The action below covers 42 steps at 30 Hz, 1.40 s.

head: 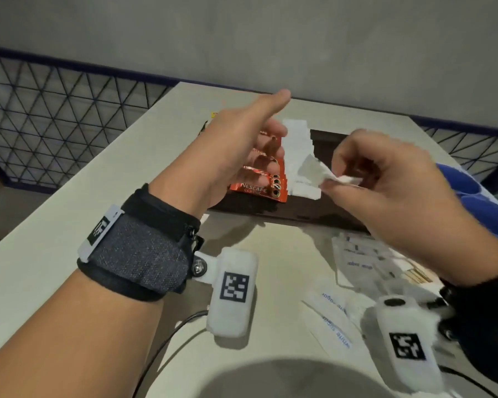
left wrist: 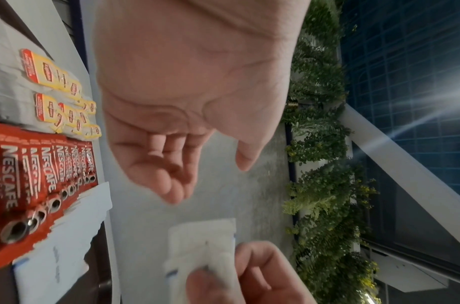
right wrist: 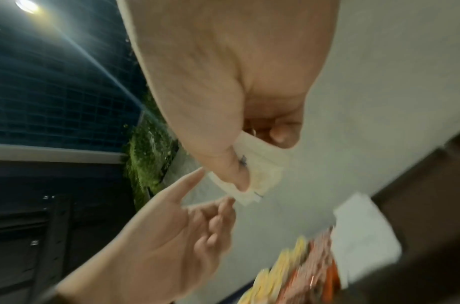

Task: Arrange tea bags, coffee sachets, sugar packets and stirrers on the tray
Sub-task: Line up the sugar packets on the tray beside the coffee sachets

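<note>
Left hand [head: 236, 150] hovering over tray [head: 322, 208], fingers [left wrist: 169, 185] loosely spread, holding nothing. Just under those fingers: row of coffee sachets [head: 259, 188], tea bags [left wrist: 62, 92] past them on the far side. Right of the sachets, touching them: laid sugar packets [head: 296, 156], long axis running away from the person. Right hand [head: 385, 191] above the tray, thumb and fingers [right wrist: 236, 170] pinching one more sugar packet [head: 314, 170], free end pointing left toward the laid row (tilted, blurred). Held packet sits between both hands, nearer the right. Likely next: lay it beside the row. Loose sugar packets [head: 360, 257] and stirrers [head: 417, 275] on table [head: 69, 219], below the right hand.
</note>
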### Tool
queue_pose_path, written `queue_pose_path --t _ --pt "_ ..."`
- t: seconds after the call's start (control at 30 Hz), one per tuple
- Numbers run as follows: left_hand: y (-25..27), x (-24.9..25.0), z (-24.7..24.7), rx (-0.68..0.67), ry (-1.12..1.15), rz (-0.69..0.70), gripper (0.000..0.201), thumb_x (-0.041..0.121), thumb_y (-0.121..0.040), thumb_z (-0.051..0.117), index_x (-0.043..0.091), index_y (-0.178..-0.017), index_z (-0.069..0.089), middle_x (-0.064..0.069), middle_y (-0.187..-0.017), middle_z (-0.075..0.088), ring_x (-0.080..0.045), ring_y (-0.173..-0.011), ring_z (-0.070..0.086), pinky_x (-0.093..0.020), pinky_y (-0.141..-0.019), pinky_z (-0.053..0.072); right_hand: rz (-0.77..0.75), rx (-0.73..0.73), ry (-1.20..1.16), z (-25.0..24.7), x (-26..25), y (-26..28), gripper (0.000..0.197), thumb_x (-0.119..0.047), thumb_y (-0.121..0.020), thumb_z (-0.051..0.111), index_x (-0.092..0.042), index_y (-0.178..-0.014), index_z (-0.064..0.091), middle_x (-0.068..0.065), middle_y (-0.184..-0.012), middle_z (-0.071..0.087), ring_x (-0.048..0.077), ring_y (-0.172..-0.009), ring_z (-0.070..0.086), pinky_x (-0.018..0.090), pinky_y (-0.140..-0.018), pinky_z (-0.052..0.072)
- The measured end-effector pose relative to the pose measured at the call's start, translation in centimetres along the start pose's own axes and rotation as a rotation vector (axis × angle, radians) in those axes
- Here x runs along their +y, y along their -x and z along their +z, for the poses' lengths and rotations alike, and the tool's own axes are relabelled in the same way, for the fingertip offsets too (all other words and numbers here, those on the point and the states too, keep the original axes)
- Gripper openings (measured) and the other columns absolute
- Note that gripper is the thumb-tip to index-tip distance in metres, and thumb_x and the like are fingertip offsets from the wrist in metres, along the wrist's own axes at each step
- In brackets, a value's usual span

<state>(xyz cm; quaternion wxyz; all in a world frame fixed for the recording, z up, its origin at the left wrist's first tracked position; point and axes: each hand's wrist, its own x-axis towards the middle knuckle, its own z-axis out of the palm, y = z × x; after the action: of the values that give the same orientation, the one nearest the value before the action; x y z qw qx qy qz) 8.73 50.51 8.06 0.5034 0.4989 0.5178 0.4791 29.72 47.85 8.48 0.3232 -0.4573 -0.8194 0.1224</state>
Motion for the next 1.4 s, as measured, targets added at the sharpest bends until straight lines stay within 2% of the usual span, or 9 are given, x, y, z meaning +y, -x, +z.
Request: queue_pose_path --t 0.13,0.33,0.43,0.5,0.67,0.9,1.07,1.2,1.4 --pt "0.8 0.0 1.5 -0.237 0.028 -0.080 0.054 0.065 -0.092 0.060 0.013 -0.108 0.067 -0.008 -0.087 0.074 -0.022 -0.071 0.069 -0.031 -0.059 0.054 -0.133 0.171 0.116 -0.6 1.5 -1.5 0.027 0.000 -0.081 0.079 -0.022 -0.085 0.062 -0.016 -0.083 0.053 -0.001 -0.078 0.050 0.016 -0.068 0.036" --pt "0.5 -0.6 2.3 -0.136 0.124 -0.003 0.010 0.017 -0.097 0.068 0.008 -0.098 0.070 -0.007 -0.085 0.072 -0.022 -0.072 0.072 -0.028 -0.057 0.056 -0.243 0.077 0.107 0.0 1.9 -2.1 0.017 -0.009 -0.083 0.075 -0.026 -0.088 0.072 -0.011 -0.091 0.055 0.011 -0.080 0.057 0.026 -0.066 0.045" --pt "-0.1 -1.1 2.2 -0.015 0.151 0.006 0.011 0.010 -0.097 0.068 0.002 -0.104 0.069 -0.008 -0.092 0.076 -0.022 -0.072 0.075 -0.030 -0.058 0.058 -0.129 0.059 0.024 -0.4 3.2 -2.3 0.026 -0.011 -0.080 0.082 -0.031 -0.095 0.073 -0.009 -0.091 0.060 0.014 -0.080 0.059 0.026 -0.069 0.049" --pt "-0.3 -1.4 2.1 0.032 0.163 0.016 0.009 0.009 -0.096 0.068 0.003 -0.103 0.070 -0.010 -0.097 0.079 -0.022 -0.074 0.077 -0.029 -0.060 0.059 -0.002 0.050 -0.265 -0.8 3.7 -1.9 0.028 -0.010 -0.076 0.086 -0.029 -0.094 0.075 -0.002 -0.087 0.067 0.018 -0.079 0.064 0.030 -0.071 0.056" --pt "-0.5 -2.0 2.7 -0.030 0.147 0.002 0.011 0.004 -0.098 0.064 0.003 -0.105 0.071 -0.012 -0.092 0.080 -0.024 -0.079 0.079 -0.025 -0.066 0.063 0.155 -0.026 -0.833 -1.5 4.1 -1.0 0.022 -0.014 -0.057 0.083 -0.011 -0.078 0.077 0.011 -0.081 0.076 0.020 -0.069 0.072 0.027 -0.063 0.061" --pt "1.1 -2.2 4.4 -0.296 0.160 -0.022 0.017 -0.001 -0.099 0.056 -0.012 -0.107 0.067 -0.025 -0.092 0.075 -0.035 -0.085 0.078 -0.033 -0.073 0.064 0.134 0.031 -0.630 -1.5 4.9 -0.6 0.021 -0.011 -0.070 0.085 -0.017 -0.087 0.077 0.001 -0.085 0.077 0.017 -0.079 0.074 0.032 -0.071 0.062" --pt "1.3 -1.9 4.9 -0.260 0.129 0.026 0.030 0.021 -0.086 0.079 -0.006 -0.094 0.072 -0.022 -0.088 0.077 -0.035 -0.079 0.078 -0.036 -0.074 0.065 0.144 0.041 -0.585 -1.0 4.6 -0.1 0.035 -0.009 -0.073 0.088 -0.024 -0.100 0.074 0.003 -0.090 0.069 0.021 -0.079 0.069 0.032 -0.067 0.061" --pt "1.2 -2.0 5.1 -0.189 0.103 0.068 0.021 0.026 -0.087 0.065 0.008 -0.083 0.075 -0.017 -0.077 0.076 -0.029 -0.070 0.077 -0.035 -0.066 0.064 0.227 0.105 -0.435 -0.4 4.6 -0.2 0.051 -0.035 -0.066 0.090 -0.039 -0.111 0.068 -0.001 -0.098 0.060 0.025 -0.080 0.060 0.033 -0.068 0.058" --pt "1.1 -1.9 4.7 -0.190 0.077 0.086 0.029 0.030 -0.088 0.062 0.007 -0.093 0.078 -0.018 -0.088 0.079 -0.029 -0.071 0.076 -0.034 -0.063 0.063 0.309 0.006 -0.730 -0.8 4.7 -0.3 0.026 -0.036 -0.076 0.074 -0.014 -0.089 0.076 0.018 -0.084 0.071 0.025 -0.061 0.053 0.028 -0.052 0.047"
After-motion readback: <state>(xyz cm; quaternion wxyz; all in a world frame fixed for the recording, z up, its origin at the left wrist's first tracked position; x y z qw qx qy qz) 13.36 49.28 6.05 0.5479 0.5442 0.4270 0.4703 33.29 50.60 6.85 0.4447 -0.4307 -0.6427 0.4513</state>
